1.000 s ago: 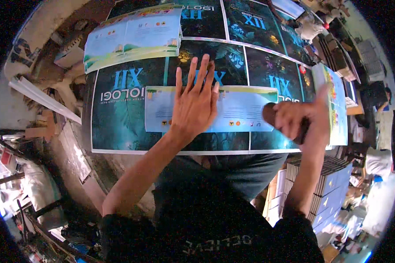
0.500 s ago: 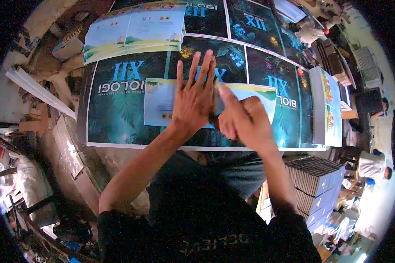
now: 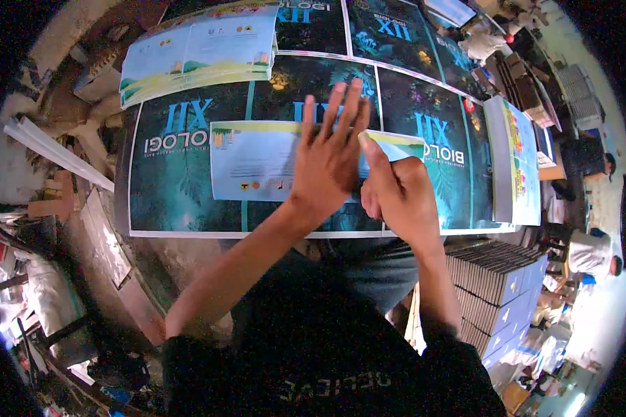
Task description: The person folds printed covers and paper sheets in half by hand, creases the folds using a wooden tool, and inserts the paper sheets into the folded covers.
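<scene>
A long light-blue printed paper (image 3: 257, 156), with a green and yellow band along its far edge, lies across large dark teal printed sheets (image 3: 181, 194). My left hand (image 3: 325, 170) rests flat on its middle, fingers spread and pointing away from me. Beside it, my right hand (image 3: 405, 194) is closed, its fingers curled under and its thumb stretched forward over the paper's right part. Whether anything sits inside those curled fingers is hidden.
A stack of similar light-blue prints (image 3: 202, 55) lies at the far left, and another pile (image 3: 518, 160) is at the right edge. Bundled books (image 3: 497, 299) stand below on the right. Long white strips (image 3: 59, 153) jut out at the left. A person (image 3: 591, 254) is at far right.
My left hand has slid rightward along the paper. The right hand has also shifted toward the paper's right end, its thumb still extended. The whole view has moved slightly.
</scene>
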`<move>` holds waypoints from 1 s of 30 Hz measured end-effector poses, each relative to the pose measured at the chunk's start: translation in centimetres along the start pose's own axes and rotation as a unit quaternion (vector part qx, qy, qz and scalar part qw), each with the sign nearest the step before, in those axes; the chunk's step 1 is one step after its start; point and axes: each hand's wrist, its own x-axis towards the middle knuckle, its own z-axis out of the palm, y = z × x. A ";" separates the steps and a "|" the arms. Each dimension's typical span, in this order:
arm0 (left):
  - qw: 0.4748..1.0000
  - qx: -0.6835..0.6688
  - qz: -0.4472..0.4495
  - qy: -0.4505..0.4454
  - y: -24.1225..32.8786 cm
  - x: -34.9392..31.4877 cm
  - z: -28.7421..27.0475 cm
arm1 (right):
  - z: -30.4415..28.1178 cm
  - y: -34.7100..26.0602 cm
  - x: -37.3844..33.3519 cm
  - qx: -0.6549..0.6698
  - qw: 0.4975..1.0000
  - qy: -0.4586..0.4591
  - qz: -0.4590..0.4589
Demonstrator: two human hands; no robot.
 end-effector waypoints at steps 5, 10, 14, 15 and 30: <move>0.994 -0.084 -0.014 0.066 1.5 0.1 1.4 | -1.9 0.3 0.0 0.055 0.996 -0.064 0.034; 0.997 -0.020 -0.037 0.058 1.9 0.6 2.0 | -5.6 -4.3 -1.3 -0.023 0.997 0.015 0.069; 0.998 -0.017 -0.030 0.050 2.0 0.7 1.5 | -5.4 -4.0 -2.3 0.034 0.992 0.120 -0.008; 0.998 -0.023 -0.021 0.062 2.3 0.9 1.4 | -4.7 0.0 -1.7 -0.011 0.994 0.092 -0.054; 0.998 -0.040 0.002 0.043 4.9 2.0 3.3 | -7.5 -0.6 -1.4 0.041 0.997 0.061 0.030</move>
